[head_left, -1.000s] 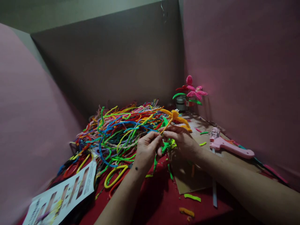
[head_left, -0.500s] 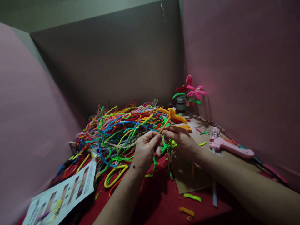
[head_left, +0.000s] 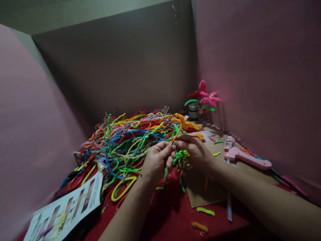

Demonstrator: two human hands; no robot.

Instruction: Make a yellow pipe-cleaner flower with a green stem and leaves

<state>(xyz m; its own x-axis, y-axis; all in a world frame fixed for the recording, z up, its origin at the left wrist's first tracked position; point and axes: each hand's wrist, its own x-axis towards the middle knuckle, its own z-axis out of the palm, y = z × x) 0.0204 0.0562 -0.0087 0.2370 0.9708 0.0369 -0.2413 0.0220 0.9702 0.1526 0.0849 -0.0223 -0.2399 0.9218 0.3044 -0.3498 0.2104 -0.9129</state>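
Note:
An orange fuzzy flower (head_left: 185, 123) with a small white tip tilts up and to the right on a thin orange stem (head_left: 177, 133). My left hand (head_left: 160, 156) pinches the lower end of that stem between thumb and forefinger. Right beside it, my right hand (head_left: 192, 149) has its fingers closed round the stem too, just below the flower. The fingertips of both hands nearly touch. Behind and left of them spreads a tangled pile of coloured fuzzy stems (head_left: 130, 144).
A pink glue gun (head_left: 247, 159) lies at right on a cardboard sheet (head_left: 203, 192). Pink flowers (head_left: 210, 97) stand by a grey jar (head_left: 193, 110) at the back. A printed sheet (head_left: 67, 211) lies at lower left. Green and orange scraps dot the red cloth (head_left: 165, 214).
The orange flower has turned on its stem, so its petals point differently and the white tip shows more. Both hands keep nearly the same place and grip.

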